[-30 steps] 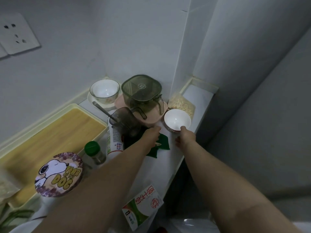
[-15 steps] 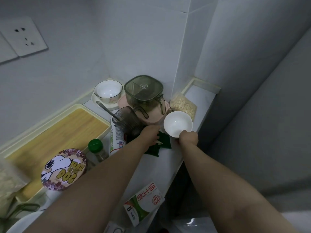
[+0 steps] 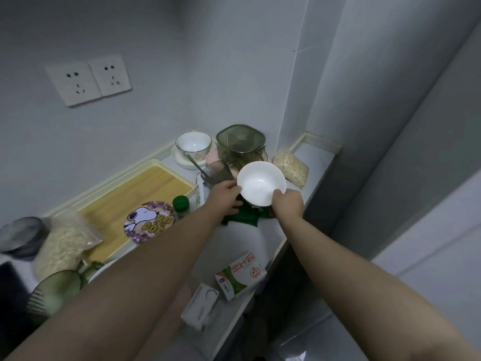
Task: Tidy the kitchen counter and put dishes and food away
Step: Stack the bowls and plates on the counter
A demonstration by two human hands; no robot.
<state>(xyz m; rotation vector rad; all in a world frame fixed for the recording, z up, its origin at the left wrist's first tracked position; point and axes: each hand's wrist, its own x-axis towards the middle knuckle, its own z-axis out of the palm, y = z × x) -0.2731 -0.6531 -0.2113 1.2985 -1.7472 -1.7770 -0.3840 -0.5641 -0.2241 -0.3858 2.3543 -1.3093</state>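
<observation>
A small white bowl (image 3: 260, 182) is lifted off the counter and tilted toward me. My right hand (image 3: 287, 203) grips its near right rim. My left hand (image 3: 225, 198) touches its left rim, fingers curled at the edge. Beneath the bowl lies a dark green packet (image 3: 246, 217) on the white counter (image 3: 242, 243). Behind stand a second white bowl (image 3: 193, 143) on a saucer, a smoky glass (image 3: 217, 173) with a spoon, and a green lidded container (image 3: 240, 142).
A wooden tray (image 3: 135, 201) lies left, with a Snoopy-lidded cup (image 3: 148, 224) and a green-capped bottle (image 3: 181, 204) beside it. Oat bags (image 3: 291, 166) sit in the corner and at far left. A carton (image 3: 240, 276) and small box (image 3: 200, 304) lie near the counter's front edge.
My right hand has lifted the white bowl off the counter and tilted it toward me. My left hand has come off the green packet up to the bowl's rim. The view tilted up.
</observation>
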